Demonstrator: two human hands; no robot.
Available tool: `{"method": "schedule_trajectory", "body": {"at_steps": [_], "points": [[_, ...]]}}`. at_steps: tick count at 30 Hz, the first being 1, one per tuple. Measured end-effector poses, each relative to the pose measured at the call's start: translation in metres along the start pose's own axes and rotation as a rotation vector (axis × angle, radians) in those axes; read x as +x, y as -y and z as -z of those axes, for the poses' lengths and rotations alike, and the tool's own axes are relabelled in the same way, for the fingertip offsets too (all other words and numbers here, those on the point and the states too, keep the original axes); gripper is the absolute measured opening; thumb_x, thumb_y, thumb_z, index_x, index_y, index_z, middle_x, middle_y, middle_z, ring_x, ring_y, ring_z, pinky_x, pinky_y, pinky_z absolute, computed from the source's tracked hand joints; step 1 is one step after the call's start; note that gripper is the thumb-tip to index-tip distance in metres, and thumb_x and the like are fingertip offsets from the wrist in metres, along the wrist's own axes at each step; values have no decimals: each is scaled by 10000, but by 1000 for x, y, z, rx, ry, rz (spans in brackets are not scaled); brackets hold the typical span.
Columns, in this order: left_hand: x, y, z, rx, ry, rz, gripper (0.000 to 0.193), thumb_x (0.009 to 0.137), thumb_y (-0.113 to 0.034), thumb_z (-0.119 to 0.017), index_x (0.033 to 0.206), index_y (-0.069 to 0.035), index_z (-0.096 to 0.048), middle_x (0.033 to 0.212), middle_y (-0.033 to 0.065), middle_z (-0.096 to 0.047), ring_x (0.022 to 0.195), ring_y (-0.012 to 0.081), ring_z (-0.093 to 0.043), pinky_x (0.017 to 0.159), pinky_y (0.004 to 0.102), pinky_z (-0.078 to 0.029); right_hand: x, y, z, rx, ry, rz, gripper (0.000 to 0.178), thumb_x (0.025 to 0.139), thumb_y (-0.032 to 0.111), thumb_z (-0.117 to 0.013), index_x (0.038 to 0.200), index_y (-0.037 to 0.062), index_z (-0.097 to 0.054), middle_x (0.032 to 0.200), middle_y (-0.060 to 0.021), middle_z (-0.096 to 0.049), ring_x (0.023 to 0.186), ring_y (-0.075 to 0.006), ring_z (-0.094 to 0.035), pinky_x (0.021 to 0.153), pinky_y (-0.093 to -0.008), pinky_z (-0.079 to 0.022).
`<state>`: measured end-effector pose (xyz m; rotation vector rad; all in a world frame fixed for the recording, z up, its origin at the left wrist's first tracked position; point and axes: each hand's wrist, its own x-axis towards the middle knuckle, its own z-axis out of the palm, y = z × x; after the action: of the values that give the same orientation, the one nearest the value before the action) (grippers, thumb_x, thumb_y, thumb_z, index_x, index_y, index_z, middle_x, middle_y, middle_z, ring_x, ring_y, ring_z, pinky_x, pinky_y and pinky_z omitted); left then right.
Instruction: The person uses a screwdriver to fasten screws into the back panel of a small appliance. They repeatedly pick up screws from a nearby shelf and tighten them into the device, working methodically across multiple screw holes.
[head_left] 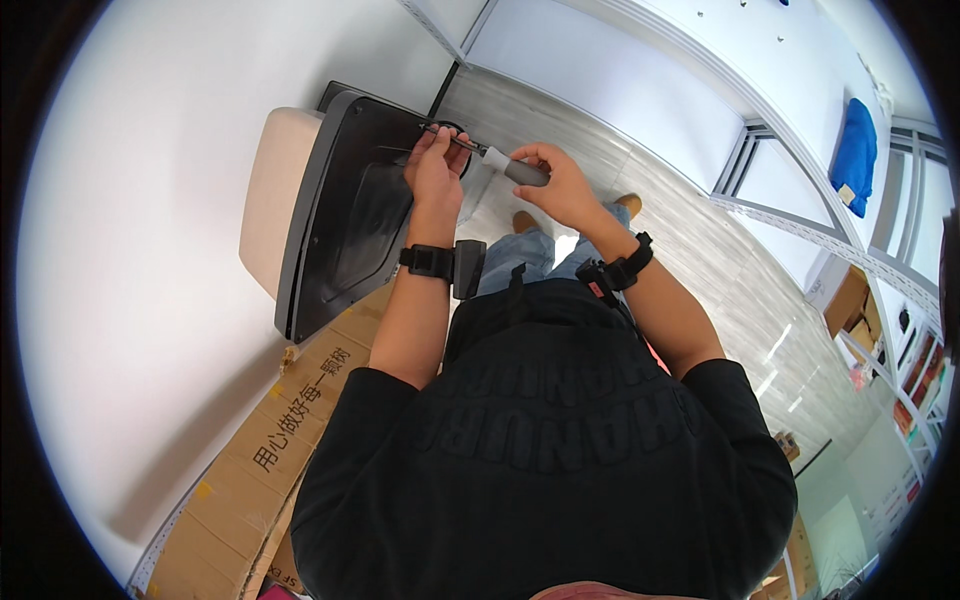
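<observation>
Gripping screwdriver (525, 172) in right hand (560, 188), long axis toward 10 o'clock. Curling left hand (437, 172) by tip, nearer black panel (345, 205); can't tell hold.

This looks like a storeroom doubling as a workroom, though the exact kind is uncertain. White slotted metal racks (790, 230) line the far and right sides, with cardboard boxes (848, 305) on the right. A large carton (225, 510) lies near left, by a plain white wall (140, 250). The floor (690, 225) is grey wood-look planking. A screwdriver (525, 172) suggests workshop use.
</observation>
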<state>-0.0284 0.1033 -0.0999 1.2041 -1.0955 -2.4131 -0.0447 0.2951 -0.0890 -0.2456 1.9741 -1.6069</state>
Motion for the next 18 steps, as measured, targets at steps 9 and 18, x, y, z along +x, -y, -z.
{"method": "schedule_trajectory", "body": {"at_steps": [9,18], "points": [[-13,-2,-4,7,8,49,174,937,-121,-514,1095,-49,-504,1020,121,-600,915,285,-637,772,366,-551,-8,-7,12,63,24,11,431,694,-7,-736,1090,82,-593,968,-36,-547,894,-148,-528,785,-290,-459],[-34,13,-61,177,281,58,272,985,-221,-442,1206,-66,-481,1033,111,-601,907,273,-646,706,325,-550,-38,-13,79,283,15,-106,426,740,-72,-673,1124,82,-576,1052,-7,-568,924,-87,-539,654,-223,-477]]}}
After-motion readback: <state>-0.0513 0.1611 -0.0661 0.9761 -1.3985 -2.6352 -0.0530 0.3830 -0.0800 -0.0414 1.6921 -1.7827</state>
